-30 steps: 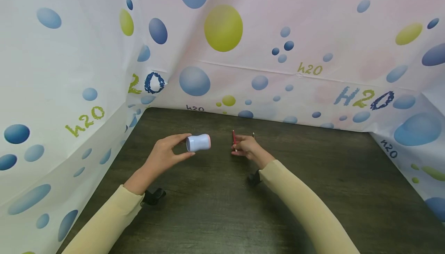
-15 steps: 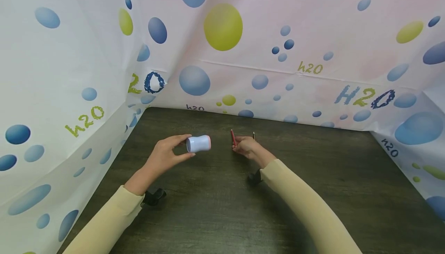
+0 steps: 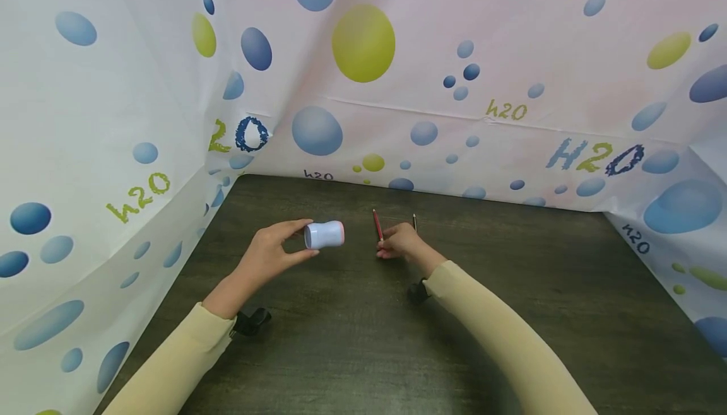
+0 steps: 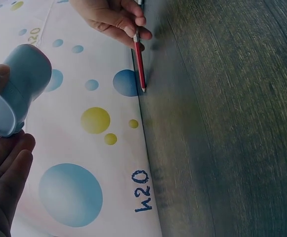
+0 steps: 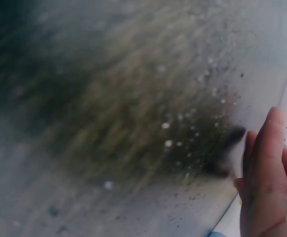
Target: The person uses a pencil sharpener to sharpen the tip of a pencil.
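Note:
My left hand (image 3: pixel 271 248) holds a small pale blue, waisted plastic piece, which looks like a pencil sharpener (image 3: pixel 325 234), between thumb and fingers. Its far end is pinkish red, and the left wrist view shows the sharpener (image 4: pixel 27 76) up close above the fingers. To its right, my right hand (image 3: pixel 402 241) pinches a red pencil (image 3: pixel 377 222), its tip directed away from me. In the left wrist view the pencil (image 4: pixel 140 66) sticks out below the fingertips. A dark, thin pencil (image 3: pixel 414 221) shows just behind the right hand, partly hidden. Sharpener and red pencil are apart.
A dark wooden table (image 3: pixel 318 339) lies under both hands. White sheeting (image 3: pixel 443 24) printed with bubbles and lettering rises along the back and sides. Black wrist straps (image 3: pixel 252 321) sit under the sleeves. The right wrist view is mostly blurred tabletop (image 5: pixel 108 123).
The red pencil has shifted slightly left, its far end leaning further left, as the right fingers changed their hold on it. The left hand and sharpener have stayed in place.

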{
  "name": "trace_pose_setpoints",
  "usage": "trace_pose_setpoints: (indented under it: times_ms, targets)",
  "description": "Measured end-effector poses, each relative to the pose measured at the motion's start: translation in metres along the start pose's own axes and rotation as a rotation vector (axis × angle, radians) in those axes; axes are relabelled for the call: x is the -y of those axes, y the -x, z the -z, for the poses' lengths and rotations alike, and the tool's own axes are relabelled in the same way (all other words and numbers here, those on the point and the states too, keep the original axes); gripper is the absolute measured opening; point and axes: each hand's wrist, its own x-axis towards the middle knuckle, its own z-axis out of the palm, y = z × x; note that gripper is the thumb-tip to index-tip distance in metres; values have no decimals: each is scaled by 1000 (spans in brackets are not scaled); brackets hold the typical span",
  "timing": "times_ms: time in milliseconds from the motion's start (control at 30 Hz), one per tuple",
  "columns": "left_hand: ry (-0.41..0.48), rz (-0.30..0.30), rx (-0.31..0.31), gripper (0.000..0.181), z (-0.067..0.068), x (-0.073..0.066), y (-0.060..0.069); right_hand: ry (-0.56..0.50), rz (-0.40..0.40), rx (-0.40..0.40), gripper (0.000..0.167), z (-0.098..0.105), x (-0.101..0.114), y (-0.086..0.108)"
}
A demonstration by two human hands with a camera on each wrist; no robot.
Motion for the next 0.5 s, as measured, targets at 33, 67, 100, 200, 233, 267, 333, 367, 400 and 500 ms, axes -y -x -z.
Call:
trace_pose_setpoints:
  times_ms: [33, 67, 100, 200, 233, 267, 333, 367, 400, 500]
  targets:
    - [-1, 0, 0, 54, 0, 0, 0, 8, -6, -5, 50, 0, 0, 0]
    - [-2, 1, 1, 54, 0, 0, 0, 20, -11, -12, 47, 0, 0, 0]
    - [-4, 1, 1, 54, 1, -1, 0, 35, -15, -19, 42, 0, 0, 0]
    - [-7, -1, 3, 54, 1, -1, 0, 94, -8, -36, 30, 1, -2, 1]
    - [-9, -3, 3, 54, 1, 0, 0, 116, 0, -38, 28, 2, -2, 2]
    - [-10, -2, 5, 54, 1, 0, 0, 139, 8, -37, 25, 2, -3, 3]
    - [-11, 1, 7, 54, 1, -1, 0, 184, 19, -36, 24, 2, -5, 4]
    - [-11, 2, 8, 55, 1, -1, 0, 209, 24, -33, 23, 2, -5, 4]
    - [-12, 4, 9, 55, 1, -1, 0, 235, 28, -32, 23, 2, -6, 4]
    - [-12, 11, 11, 55, 1, -1, 0, 329, 37, -33, 22, 0, -6, 5]
